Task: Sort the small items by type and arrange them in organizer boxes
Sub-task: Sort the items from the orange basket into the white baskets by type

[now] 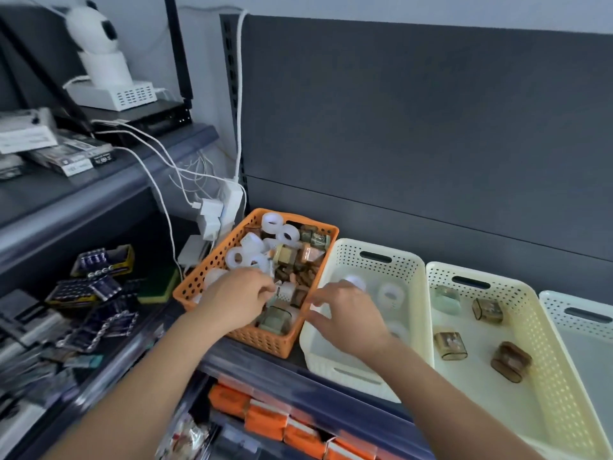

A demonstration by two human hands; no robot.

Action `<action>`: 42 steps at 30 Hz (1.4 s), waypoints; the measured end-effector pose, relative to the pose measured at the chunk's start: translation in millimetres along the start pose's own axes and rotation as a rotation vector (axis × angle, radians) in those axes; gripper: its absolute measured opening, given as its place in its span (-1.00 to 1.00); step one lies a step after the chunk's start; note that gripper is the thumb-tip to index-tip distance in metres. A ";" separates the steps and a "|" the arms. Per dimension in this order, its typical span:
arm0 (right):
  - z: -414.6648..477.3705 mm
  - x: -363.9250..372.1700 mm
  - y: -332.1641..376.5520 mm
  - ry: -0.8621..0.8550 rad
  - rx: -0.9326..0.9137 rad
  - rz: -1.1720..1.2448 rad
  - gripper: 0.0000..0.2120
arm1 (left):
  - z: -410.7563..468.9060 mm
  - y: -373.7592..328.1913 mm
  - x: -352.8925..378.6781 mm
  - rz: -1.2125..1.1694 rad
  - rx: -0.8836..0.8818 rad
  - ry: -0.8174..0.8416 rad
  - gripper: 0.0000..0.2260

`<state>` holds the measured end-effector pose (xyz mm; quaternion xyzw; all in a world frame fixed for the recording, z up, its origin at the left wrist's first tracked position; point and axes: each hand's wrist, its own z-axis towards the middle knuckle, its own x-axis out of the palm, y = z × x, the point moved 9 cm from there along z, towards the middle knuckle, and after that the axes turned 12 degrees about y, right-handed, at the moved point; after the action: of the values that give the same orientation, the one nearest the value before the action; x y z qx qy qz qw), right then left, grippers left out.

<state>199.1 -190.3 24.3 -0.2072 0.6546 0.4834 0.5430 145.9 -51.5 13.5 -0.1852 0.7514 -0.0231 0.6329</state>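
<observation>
Mid-sort: pulling from orange basket (212, 260), filing into bins by type.
Digging into the mixed pile with left hand (238, 293), curled at the near end; can't tell what's pinched, if anything. Hovering right hand (345, 313) over white bin (348, 260), spread and loose with thumb wide, so probably releasing the roll (355, 282) at its fingertips rather than gripping it. Rolls only in white bin, boxes (451, 346) only in cream bin (537, 320) next door: one type each. Basket parked just beside white bin, likely for short transfers. Plenty left in basket, so early days. Third bin (564, 303) at far right.
</observation>
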 end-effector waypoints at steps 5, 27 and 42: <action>44.9 34.9 55.4 0.137 -0.124 -0.020 -0.74 | -11.9 85.1 8.0 0.126 -0.222 0.209 -0.80; 77.4 34.5 34.4 0.106 0.170 0.365 -0.85 | 13.1 81.0 -38.0 -0.432 0.072 -0.072 -0.85; -42.2 -23.3 -81.3 -0.180 0.549 0.023 -0.84 | 52.4 -92.9 5.6 -0.330 0.449 -0.082 -0.88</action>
<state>249.8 -268.7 10.0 -0.0012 0.7125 0.3105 0.6292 218.6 -129.2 22.8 -0.1608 0.6608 -0.2844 0.6757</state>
